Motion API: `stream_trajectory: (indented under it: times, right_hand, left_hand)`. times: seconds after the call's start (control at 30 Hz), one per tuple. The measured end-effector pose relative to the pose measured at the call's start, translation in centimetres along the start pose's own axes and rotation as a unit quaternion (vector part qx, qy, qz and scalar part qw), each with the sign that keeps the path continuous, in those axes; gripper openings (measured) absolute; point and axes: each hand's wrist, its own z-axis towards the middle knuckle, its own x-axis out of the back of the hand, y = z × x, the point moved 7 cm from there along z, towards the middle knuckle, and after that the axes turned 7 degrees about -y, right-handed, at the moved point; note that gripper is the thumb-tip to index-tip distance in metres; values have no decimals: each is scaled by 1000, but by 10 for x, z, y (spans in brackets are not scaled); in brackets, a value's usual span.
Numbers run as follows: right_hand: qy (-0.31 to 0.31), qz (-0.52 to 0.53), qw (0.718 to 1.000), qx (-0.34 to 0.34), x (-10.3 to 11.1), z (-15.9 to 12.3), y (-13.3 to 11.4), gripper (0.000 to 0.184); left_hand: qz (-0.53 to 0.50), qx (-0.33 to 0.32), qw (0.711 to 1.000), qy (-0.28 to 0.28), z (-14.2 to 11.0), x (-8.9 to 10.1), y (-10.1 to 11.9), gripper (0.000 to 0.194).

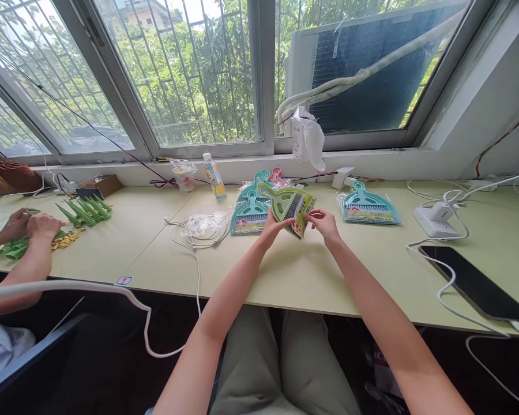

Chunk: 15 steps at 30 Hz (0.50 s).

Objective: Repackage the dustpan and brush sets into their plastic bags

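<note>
Over the pale green table (294,276) I hold a yellow-green mini dustpan-and-brush set (288,204) with a printed card. My left hand (271,226) grips its lower left edge, fingers closed. My right hand (324,223) pinches the card's right edge. Just behind lies a pile of teal and pink dustpan sets (251,204). One bagged teal set (367,206) rests to the right. A heap of clear plastic bags (205,225) sits left of my hands.
A co-worker's hands (28,225) at far left handle green plastic pieces (84,210). A drink bottle (214,176) and a snack cup (184,173) stand by the window sill. A dark tablet (476,282), white charger (436,219) and cables lie right.
</note>
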Motion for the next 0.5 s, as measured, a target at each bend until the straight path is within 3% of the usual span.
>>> stream_trajectory:
  times: [0.17, 0.37, 0.5]
  right_hand:
    - [32, -38, 999, 2, 2, -4, -2, 48]
    - [97, -193, 976, 29, 5, -15, -17, 42]
    - [140, -175, 973, 50, 9, -18, -21, 56]
  left_hand:
    - [3, -6, 1000, -8, 3, 3, -3, 86]
    - [24, -21, 999, 12, 8, 10, -9, 84]
    - [15, -25, 999, 19, 8, 12, -6, 84]
